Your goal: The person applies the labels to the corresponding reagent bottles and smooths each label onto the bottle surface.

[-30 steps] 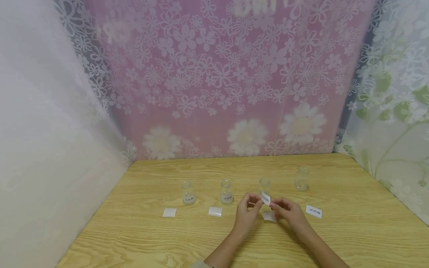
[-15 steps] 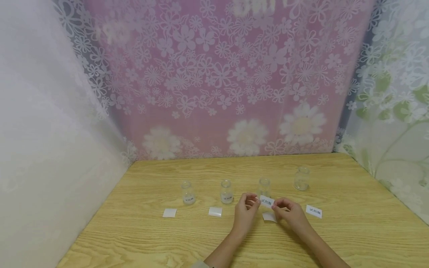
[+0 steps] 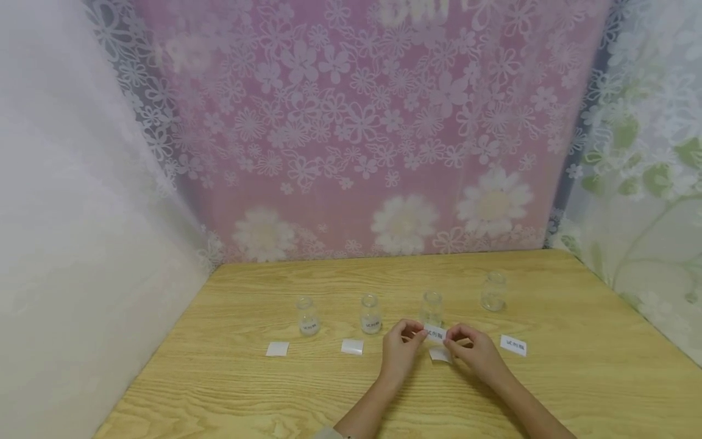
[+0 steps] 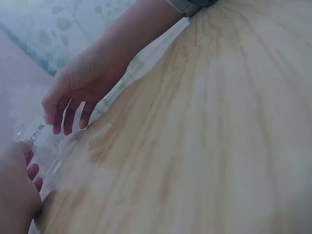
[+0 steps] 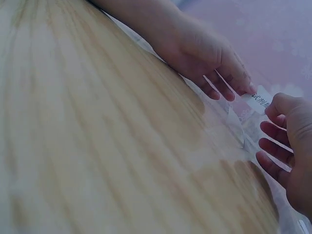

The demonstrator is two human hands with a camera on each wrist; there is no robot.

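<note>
A small white label (image 3: 436, 333) with printed black characters is stretched between both hands. My left hand (image 3: 399, 353) pinches its left end between thumb and forefinger, and my right hand (image 3: 478, 356) pinches the right end the same way. Just behind the label stands a clear glass bottle (image 3: 432, 306), its lower part hidden by label and fingers. In the left wrist view the label (image 4: 38, 131) spans the gap between the fingertips; the right wrist view shows the label (image 5: 258, 100) likewise. Below it a blank backing paper (image 3: 440, 354) lies on the table, partly covered by the right hand.
Two labelled glass bottles, one at far left (image 3: 308, 317) and one nearer (image 3: 371, 314), stand with backing papers (image 3: 277, 349) in front. An unlabelled bottle (image 3: 493, 292) is at back right, and another printed label (image 3: 514, 346) lies right of the hands. Curtains border the wooden table (image 3: 263, 396).
The label has turned from upright and tilted to nearly level, facing up toward the head camera, and has sunk slightly. The right hand shifted a little right; the bottles have stayed put.
</note>
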